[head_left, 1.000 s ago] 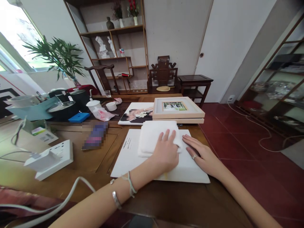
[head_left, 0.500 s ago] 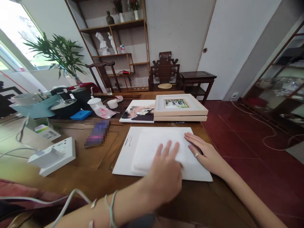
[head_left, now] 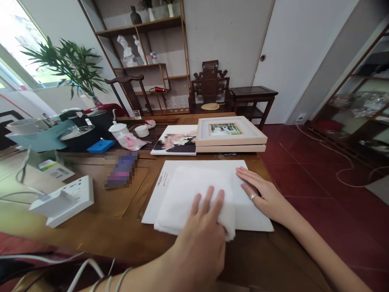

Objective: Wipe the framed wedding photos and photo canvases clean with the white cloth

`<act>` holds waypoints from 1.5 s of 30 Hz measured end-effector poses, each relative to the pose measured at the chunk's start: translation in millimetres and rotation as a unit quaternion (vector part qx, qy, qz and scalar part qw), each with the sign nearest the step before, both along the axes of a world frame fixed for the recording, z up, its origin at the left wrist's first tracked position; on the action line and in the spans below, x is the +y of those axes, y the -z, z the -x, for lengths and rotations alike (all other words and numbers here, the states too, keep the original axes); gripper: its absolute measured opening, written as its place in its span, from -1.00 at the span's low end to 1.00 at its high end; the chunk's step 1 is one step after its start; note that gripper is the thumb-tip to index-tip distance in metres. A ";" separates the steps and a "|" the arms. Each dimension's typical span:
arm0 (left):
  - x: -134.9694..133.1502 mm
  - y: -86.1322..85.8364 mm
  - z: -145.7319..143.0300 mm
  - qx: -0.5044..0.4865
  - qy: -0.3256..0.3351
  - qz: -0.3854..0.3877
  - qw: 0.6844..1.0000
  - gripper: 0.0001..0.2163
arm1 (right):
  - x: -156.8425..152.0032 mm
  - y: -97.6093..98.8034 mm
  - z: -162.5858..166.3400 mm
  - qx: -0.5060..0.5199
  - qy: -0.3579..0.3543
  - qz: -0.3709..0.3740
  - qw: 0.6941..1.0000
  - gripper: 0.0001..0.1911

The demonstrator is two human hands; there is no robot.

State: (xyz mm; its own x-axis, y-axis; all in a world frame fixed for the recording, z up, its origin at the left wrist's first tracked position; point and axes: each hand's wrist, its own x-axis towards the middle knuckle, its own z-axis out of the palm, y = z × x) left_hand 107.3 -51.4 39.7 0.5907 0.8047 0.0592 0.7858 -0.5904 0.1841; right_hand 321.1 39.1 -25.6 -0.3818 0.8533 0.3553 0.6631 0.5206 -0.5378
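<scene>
My left hand [head_left: 202,239] presses flat, fingers spread, on a folded white cloth [head_left: 185,196]. The cloth lies across the near edge of a white board [head_left: 243,172] and hangs slightly over onto the wooden table [head_left: 121,202]. My right hand [head_left: 263,196], with a ring on one finger, rests flat and open on the board's right side, beside the cloth.
Two stacked light-wood picture frames [head_left: 229,136] and a photo print [head_left: 176,144] lie just beyond the board. To the left are a white power strip [head_left: 65,198], a blurred object [head_left: 121,170], pots, cups and a blue box. A red tiled floor lies to the right.
My left hand has dragged the white cloth toward me, from the board's far part to its near edge. My right hand has stayed flat on the board.
</scene>
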 end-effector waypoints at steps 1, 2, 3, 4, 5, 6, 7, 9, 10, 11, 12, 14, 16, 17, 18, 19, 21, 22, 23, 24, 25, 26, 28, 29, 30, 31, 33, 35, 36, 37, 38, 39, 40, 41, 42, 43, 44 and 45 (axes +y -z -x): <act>2.4 -1.4 3.0 -0.006 -0.001 0.003 1.000 -0.81 | -0.1 -0.4 0.1 0.001 0.000 0.001 1.000 -0.56; 8.6 -3.2 6.2 -0.009 -0.001 0.010 1.000 -0.80 | -0.2 -0.6 0.2 0.002 0.001 0.001 1.000 -0.56; 17.8 -5.0 9.4 -0.007 0.001 0.019 1.000 -0.80 | -0.3 -0.8 0.2 0.003 0.001 0.001 1.000 -0.56; 29.0 -6.8 12.2 -0.002 0.003 0.029 1.000 -0.79 | -0.3 -0.7 0.2 0.005 0.000 0.000 1.000 -0.57; 41.0 -8.4 14.4 0.003 0.006 0.037 0.999 -0.78 | -0.3 -0.5 0.1 0.009 -0.001 -0.002 1.000 -0.57; 52.7 -9.6 15.8 0.008 0.007 0.041 0.999 -0.77 | -0.2 -0.1 -0.1 0.012 -0.003 -0.003 1.000 -0.57; 63.4 -10.4 16.6 0.013 0.004 0.038 0.999 -0.75 | -0.1 0.4 -0.4 0.015 -0.005 -0.005 1.000 -0.58; 79.9 -11.0 17.2 0.031 -0.009 0.022 0.999 -0.76 | 0.1 1.4 -1.2 0.018 -0.007 -0.007 1.000 -0.58; 85.4 -11.2 17.9 0.041 -0.018 0.011 0.999 -0.78 | 0.2 1.6 -1.5 0.017 -0.007 -0.007 1.000 -0.58; 89.2 -11.6 19.3 0.051 -0.028 0.002 0.998 -0.80 | 0.1 1.6 -1.7 0.015 -0.006 -0.006 1.000 -0.58; 91.7 -12.2 21.8 0.060 -0.039 -0.002 0.997 -0.80 | 0.0 1.4 -1.8 0.012 -0.005 -0.003 1.000 -0.57; 93.4 -14.6 30.5 0.073 -0.066 0.001 0.995 -0.78 | -0.6 0.3 -1.7 0.008 -0.002 0.004 1.000 -0.57; 91.9 -17.8 42.8 0.088 -0.092 0.008 0.992 -0.77 | -1.1 -0.7 -1.5 0.009 -0.001 0.011 1.000 -0.57; 89.8 -19.2 49.2 0.096 -0.103 0.010 0.990 -0.77 | -1.2 -1.0 -1.4 0.010 -0.001 0.014 1.000 -0.57; 86.4 -20.2 54.9 0.103 -0.111 0.012 0.988 -0.77 | -1.3 -1.0 -1.4 0.010 -0.001 0.016 1.000 -0.57; 81.4 -20.5 59.7 0.111 -0.116 0.014 0.987 -0.77 | -1.2 -0.9 -1.5 0.010 0.000 0.017 1.000 -0.56; 65.5 -18.9 64.8 0.122 -0.115 0.015 0.986 -0.78 | -1.0 -0.2 -1.7 0.009 0.000 0.016 1.000 -0.56; 54.5 -17.0 65.2 0.121 -0.109 0.012 0.987 -0.78 | -0.9 0.2 -1.8 0.011 -0.001 0.014 1.000 -0.57; 41.8 -14.4 64.4 0.116 -0.101 0.006 0.988 -0.79 | -0.8 0.6 -1.9 0.013 -0.001 0.013 1.000 -0.57; 28.1 -11.5 62.9 0.105 -0.091 -0.002 0.990 -0.79 | -0.7 0.9 -1.9 0.014 -0.001 0.013 1.000 -0.57; 14.5 -8.6 61.2 0.090 -0.080 -0.009 0.993 -0.79 | -0.7 1.2 -2.0 0.013 -0.001 0.014 1.000 -0.57; 2.1 -5.9 59.7 0.077 -0.069 -0.016 0.994 -0.78 | -0.7 1.5 -2.1 0.012 0.000 0.016 1.000 -0.57; -15.0 -2.6 58.7 0.061 -0.047 -0.020 0.997 -0.77 | -0.6 2.1 -2.3 0.008 0.001 0.020 1.000 -0.56; -18.0 -2.2 59.5 0.060 -0.039 -0.017 0.997 -0.76 | -0.5 2.4 -2.5 0.008 0.000 0.020 1.000 -0.56; -16.9 -2.5 61.1 0.063 -0.036 -0.012 0.997 -0.75 | -0.4 2.6 -2.7 0.010 -0.001 0.020 1.000 -0.56; -11.8 -3.3 63.4 0.069 -0.037 -0.004 0.997 -0.75 | -0.3 2.8 -2.9 0.013 -0.002 0.018 1.000 -0.56; 7.5 -5.7 68.9 0.088 -0.052 0.015 0.995 -0.74 | -0.3 2.5 -3.0 0.017 -0.002 0.015 1.000 -0.56; 32.9 -7.6 74.3 0.105 -0.066 0.030 0.992 -0.75 | -0.6 1.4 -2.6 0.019 -0.001 0.014 1.000 -0.56; 45.3 -8.1 76.6 0.109 -0.071 0.031 0.991 -0.76 | -0.9 0.6 -2.2 0.018 -0.001 0.014 1.000 -0.57; 56.5 -8.3 78.3 0.111 -0.072 0.028 0.991 -0.75 | -1.2 -0.2 -1.8 0.018 0.000 0.015 1.000 -0.57; 65.8 -8.2 79.6 0.112 -0.073 0.021 0.991 -0.74 | -1.4 -1.0 -1.3 0.016 0.001 0.016 1.000 -0.57; 72.8 -7.8 80.4 0.111 -0.073 0.012 0.991 -0.74 | -1.6 -1.5 -1.0 0.014 0.002 0.018 1.000 -0.57; 77.2 -7.2 80.6 0.110 -0.074 0.003 0.991 -0.73 | -1.8 -1.8 -0.8 0.012 0.002 0.019 1.000 -0.56; 78.9 -6.4 80.5 0.109 -0.073 -0.004 0.991 -0.72 | -1.8 -1.8 -0.8 0.011 0.003 0.020 1.000 -0.56; 78.0 -5.5 79.8 0.106 -0.074 -0.010 0.992 -0.72 | -1.7 -1.5 -0.9 0.011 0.003 0.021 1.000 -0.56; 74.4 -4.4 78.7 0.104 -0.075 -0.014 0.992 -0.71 | -1.5 -1.0 -1.2 0.013 0.002 0.020 1.000 -0.56; 68.4 -3.2 77.2 0.100 -0.077 -0.018 0.992 -0.71 | -1.3 -0.3 -1.6 0.015 0.002 0.020 1.000 -0.57; 60.2 -1.8 75.3 0.097 -0.077 -0.021 0.992 -0.71 | -1.1 0.4 -2.0 0.017 0.002 0.020 1.000 -0.57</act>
